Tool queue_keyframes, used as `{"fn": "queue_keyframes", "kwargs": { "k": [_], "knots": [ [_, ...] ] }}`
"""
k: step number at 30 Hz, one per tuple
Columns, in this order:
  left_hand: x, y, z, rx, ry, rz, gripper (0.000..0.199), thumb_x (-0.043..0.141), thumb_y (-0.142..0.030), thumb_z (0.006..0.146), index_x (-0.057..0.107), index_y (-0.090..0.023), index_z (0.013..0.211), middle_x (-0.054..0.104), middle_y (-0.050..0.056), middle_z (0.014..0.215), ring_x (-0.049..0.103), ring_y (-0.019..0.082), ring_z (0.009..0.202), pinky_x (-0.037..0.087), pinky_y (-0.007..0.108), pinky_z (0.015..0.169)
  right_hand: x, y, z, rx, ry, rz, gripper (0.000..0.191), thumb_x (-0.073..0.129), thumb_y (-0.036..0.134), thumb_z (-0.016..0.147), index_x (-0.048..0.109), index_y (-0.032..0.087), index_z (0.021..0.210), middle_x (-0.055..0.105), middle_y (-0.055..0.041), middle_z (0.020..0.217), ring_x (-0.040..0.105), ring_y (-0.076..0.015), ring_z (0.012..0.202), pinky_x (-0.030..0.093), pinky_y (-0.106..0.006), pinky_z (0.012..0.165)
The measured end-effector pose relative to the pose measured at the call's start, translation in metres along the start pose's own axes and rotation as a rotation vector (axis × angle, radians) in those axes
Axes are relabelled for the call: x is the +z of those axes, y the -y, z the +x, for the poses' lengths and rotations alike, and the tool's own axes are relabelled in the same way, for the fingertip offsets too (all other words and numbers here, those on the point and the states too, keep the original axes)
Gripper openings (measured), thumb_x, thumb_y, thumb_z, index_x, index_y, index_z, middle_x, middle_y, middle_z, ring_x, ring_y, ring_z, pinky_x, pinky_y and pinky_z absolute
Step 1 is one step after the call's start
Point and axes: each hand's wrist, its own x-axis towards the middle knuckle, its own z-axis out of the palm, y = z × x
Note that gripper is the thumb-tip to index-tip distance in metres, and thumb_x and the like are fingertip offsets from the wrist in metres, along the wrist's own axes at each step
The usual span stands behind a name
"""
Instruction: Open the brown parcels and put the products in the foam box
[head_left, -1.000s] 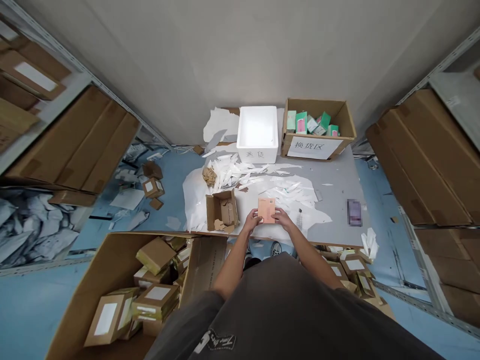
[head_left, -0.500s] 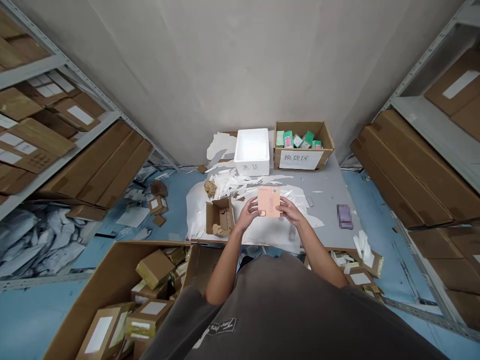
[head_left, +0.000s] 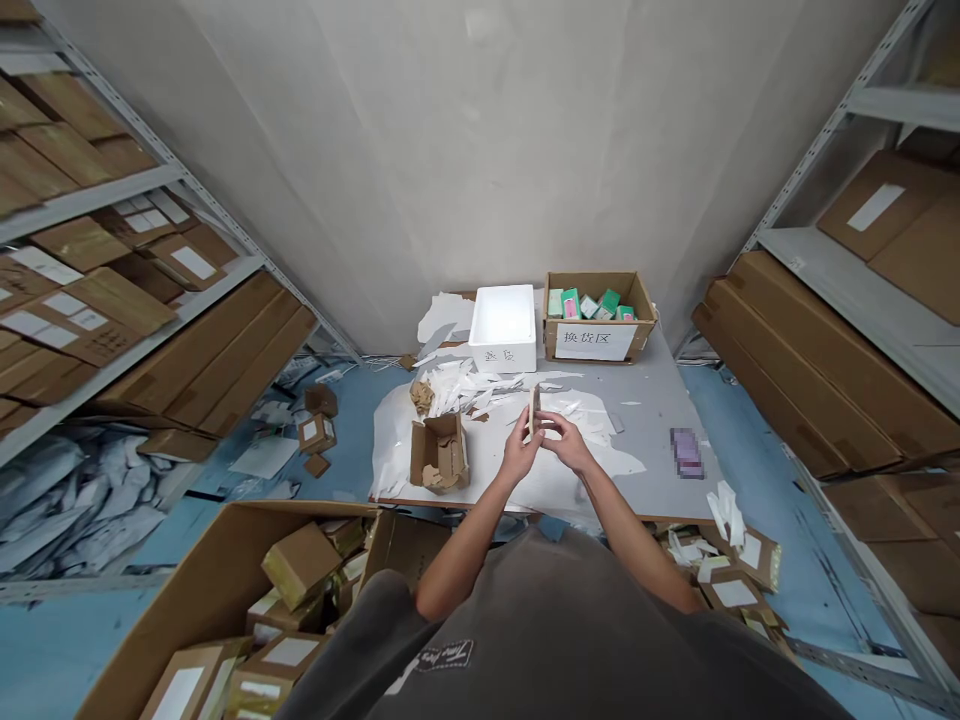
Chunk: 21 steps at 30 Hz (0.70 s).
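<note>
Between my hands, above the table, a thin flat pink box stands on edge, so mostly its narrow side shows. My left hand grips it from the left and below. On the right, my right hand has its fingers on the same box. Left of my hands sits an open brown cardboard box with torn cardboard inside. Torn white paper lies on the table beyond my hands.
Behind are a white foam box and a labelled carton holding several small green boxes. A purple, blurred item lies at right. A large carton of parcels stands at lower left. Shelves flank both sides.
The pink box has turned from its printed face showing to edge-on. My hands have come closer together, and the camera view has tilted up slightly.
</note>
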Motion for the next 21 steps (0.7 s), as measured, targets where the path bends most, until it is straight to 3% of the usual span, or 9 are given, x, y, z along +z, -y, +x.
{"fn": "queue_keyframes", "kwargs": {
  "k": [3, 7, 11, 14, 18, 21],
  "knots": [
    [-0.013, -0.008, 0.004, -0.046, -0.047, -0.127, 0.081, 0.089, -0.054, 0.085, 0.059, -0.027, 0.156, 0.063, 0.014, 0.157, 0.070, 0.031, 0.130, 0.061, 0.044, 0.106, -0.005, 0.004, -0.003, 0.010, -0.034, 0.025, 0.057, 0.096, 0.041, 0.067, 0.079, 0.029, 0.121, 0.075, -0.0087, 0.130, 0.072, -0.0285, 0.115, 0.058, -0.048, 0.106],
    [-0.038, -0.018, 0.009, -0.188, -0.054, -0.281, 0.089, 0.096, -0.052, 0.076, 0.059, -0.028, 0.153, 0.075, 0.009, 0.126, 0.075, 0.024, 0.103, 0.066, 0.037, 0.084, -0.021, 0.008, -0.003, 0.097, -0.218, 0.056, 0.067, 0.097, 0.044, 0.062, 0.073, 0.029, 0.123, 0.075, -0.0091, 0.126, 0.073, -0.0273, 0.107, 0.062, -0.049, 0.098],
    [-0.045, -0.020, 0.010, -0.236, 0.011, -0.361, 0.092, 0.099, -0.050, 0.071, 0.058, -0.030, 0.151, 0.075, 0.006, 0.119, 0.074, 0.020, 0.095, 0.065, 0.034, 0.081, -0.022, 0.011, -0.004, 0.292, -0.120, 0.188, 0.067, 0.098, 0.046, 0.058, 0.070, 0.029, 0.117, 0.079, -0.0073, 0.116, 0.078, -0.0286, 0.102, 0.065, -0.042, 0.084],
    [-0.042, -0.019, 0.009, -0.222, 0.039, -0.274, 0.088, 0.095, -0.052, 0.075, 0.059, -0.030, 0.152, 0.073, 0.009, 0.125, 0.075, 0.022, 0.100, 0.064, 0.037, 0.085, -0.016, 0.012, -0.005, 0.312, -0.096, 0.248, 0.063, 0.097, 0.046, 0.057, 0.067, 0.029, 0.110, 0.082, -0.0055, 0.108, 0.080, -0.0289, 0.097, 0.064, -0.039, 0.080],
    [-0.036, -0.021, 0.010, -0.045, -0.114, 0.052, 0.073, 0.092, -0.048, 0.080, 0.067, -0.027, 0.146, 0.068, 0.015, 0.141, 0.069, 0.030, 0.126, 0.060, 0.043, 0.101, -0.017, 0.014, -0.005, 0.224, -0.163, 0.186, 0.063, 0.094, 0.048, 0.063, 0.067, 0.029, 0.116, 0.081, -0.0063, 0.113, 0.080, -0.0286, 0.093, 0.064, -0.039, 0.077],
    [-0.024, -0.021, 0.012, 0.021, -0.022, 0.124, 0.070, 0.090, -0.050, 0.084, 0.069, -0.026, 0.146, 0.063, 0.017, 0.153, 0.065, 0.034, 0.136, 0.059, 0.046, 0.105, -0.011, 0.013, -0.004, 0.095, -0.131, 0.081, 0.061, 0.092, 0.046, 0.068, 0.069, 0.029, 0.121, 0.078, -0.0077, 0.122, 0.078, -0.0282, 0.101, 0.064, -0.042, 0.084]
  ]
}}
